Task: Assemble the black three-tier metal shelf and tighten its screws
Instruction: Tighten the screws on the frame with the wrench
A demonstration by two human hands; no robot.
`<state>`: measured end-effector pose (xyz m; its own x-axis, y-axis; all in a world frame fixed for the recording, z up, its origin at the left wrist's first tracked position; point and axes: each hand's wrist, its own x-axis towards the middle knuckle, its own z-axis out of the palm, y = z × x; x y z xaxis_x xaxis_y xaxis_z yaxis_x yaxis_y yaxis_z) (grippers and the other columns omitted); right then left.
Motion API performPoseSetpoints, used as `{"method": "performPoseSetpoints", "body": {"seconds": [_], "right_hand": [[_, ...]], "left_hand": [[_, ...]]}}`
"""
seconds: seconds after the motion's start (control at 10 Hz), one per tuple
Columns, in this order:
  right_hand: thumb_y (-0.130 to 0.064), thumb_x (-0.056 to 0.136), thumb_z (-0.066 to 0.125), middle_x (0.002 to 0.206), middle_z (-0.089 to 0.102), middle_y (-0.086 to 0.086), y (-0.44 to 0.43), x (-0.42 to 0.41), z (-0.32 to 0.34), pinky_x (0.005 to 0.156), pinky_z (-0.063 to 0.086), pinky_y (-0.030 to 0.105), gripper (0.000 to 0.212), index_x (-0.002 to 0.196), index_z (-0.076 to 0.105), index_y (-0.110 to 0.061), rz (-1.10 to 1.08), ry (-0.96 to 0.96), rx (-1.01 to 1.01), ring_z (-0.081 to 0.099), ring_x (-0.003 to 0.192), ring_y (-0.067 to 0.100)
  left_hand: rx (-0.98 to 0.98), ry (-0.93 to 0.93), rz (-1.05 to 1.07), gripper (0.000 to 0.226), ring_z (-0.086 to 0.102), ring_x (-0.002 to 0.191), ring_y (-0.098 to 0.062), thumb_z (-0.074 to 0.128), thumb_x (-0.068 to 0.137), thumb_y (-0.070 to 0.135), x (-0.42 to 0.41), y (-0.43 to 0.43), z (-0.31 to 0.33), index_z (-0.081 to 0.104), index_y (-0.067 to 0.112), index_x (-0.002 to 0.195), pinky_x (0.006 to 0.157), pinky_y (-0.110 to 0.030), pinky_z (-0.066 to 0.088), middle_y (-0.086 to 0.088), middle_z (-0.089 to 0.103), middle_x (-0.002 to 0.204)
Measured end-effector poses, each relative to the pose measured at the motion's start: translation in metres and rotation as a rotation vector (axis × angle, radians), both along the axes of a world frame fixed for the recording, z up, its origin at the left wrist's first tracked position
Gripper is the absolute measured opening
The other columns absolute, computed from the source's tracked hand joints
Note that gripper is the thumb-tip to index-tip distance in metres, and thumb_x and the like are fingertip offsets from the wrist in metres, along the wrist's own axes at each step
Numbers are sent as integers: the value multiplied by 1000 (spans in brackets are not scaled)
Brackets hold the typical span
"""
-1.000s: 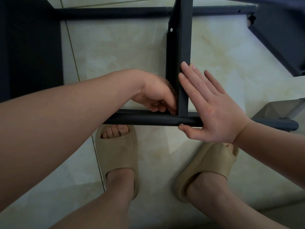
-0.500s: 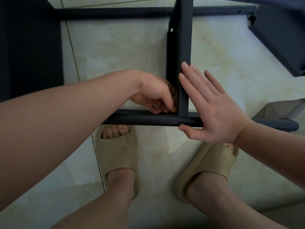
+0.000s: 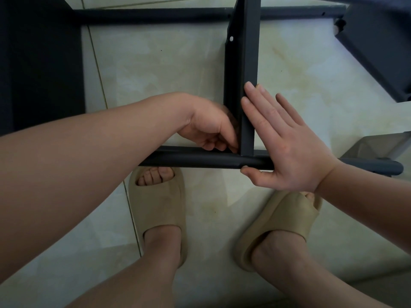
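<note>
- Directly below the camera, the black shelf frame (image 3: 367, 164) is seen lying over a pale tiled floor (image 3: 166, 74), with a flat crossbar (image 3: 246, 63) running away from the person between a near tube (image 3: 189, 160) and a far tube (image 3: 144, 15).
- The right hand (image 3: 289, 152) is laid flat against the right face of the crossbar, its fingers (image 3: 255, 107) straight and close together. Its thumb (image 3: 255, 176) is set against the near side of the near tube.
- The left hand (image 3: 209, 127) is tucked into the corner where crossbar and near tube meet, on the bar's left side. Its fingers are curled, tips at the joint; whether anything is pinched there cannot be told.
- A small pale dot (image 3: 231, 38) is seen higher on the crossbar, well beyond both hands.
- Beige slippers (image 3: 160, 205) are worn, just on the person's side of the near tube.
- Dark panels are seen at the left edge (image 3: 40, 63) and upper right (image 3: 378, 52).
</note>
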<state>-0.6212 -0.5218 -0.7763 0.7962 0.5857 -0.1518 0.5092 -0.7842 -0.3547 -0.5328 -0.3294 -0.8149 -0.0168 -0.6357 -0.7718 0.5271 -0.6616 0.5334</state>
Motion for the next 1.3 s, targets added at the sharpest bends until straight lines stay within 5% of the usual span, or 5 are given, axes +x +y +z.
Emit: {"method": "performPoseSetpoints", "body": {"seconds": [0.5, 0.8, 1.3], "right_hand": [[-59, 85, 56, 168, 11, 19, 1, 0, 1, 123, 20, 57, 102, 158, 21, 2, -3, -1, -2, 10, 156, 33], [-59, 85, 56, 168, 10, 19, 0, 0, 0, 122, 20, 57, 102, 158, 20, 2, -3, 0, 0, 9, 156, 33], [-59, 85, 56, 168, 10, 19, 1, 0, 0, 123, 20, 58, 102, 158, 20, 2, -3, 6, 1, 9, 156, 33]], "left_hand": [[17, 68, 35, 16, 57, 82, -14, 57, 92, 5, 1, 3, -3, 68, 16, 91, 74, -27, 43, 4, 69, 81], [7, 17, 9, 15, 50, 63, -10, 61, 91, -1, 0, -1, 0, 68, 10, 84, 62, -20, 39, 2, 63, 65], [-47, 83, 68, 15, 52, 82, -20, 60, 90, -4, -2, 3, -3, 65, 10, 92, 72, -25, 41, -7, 61, 85]]}}
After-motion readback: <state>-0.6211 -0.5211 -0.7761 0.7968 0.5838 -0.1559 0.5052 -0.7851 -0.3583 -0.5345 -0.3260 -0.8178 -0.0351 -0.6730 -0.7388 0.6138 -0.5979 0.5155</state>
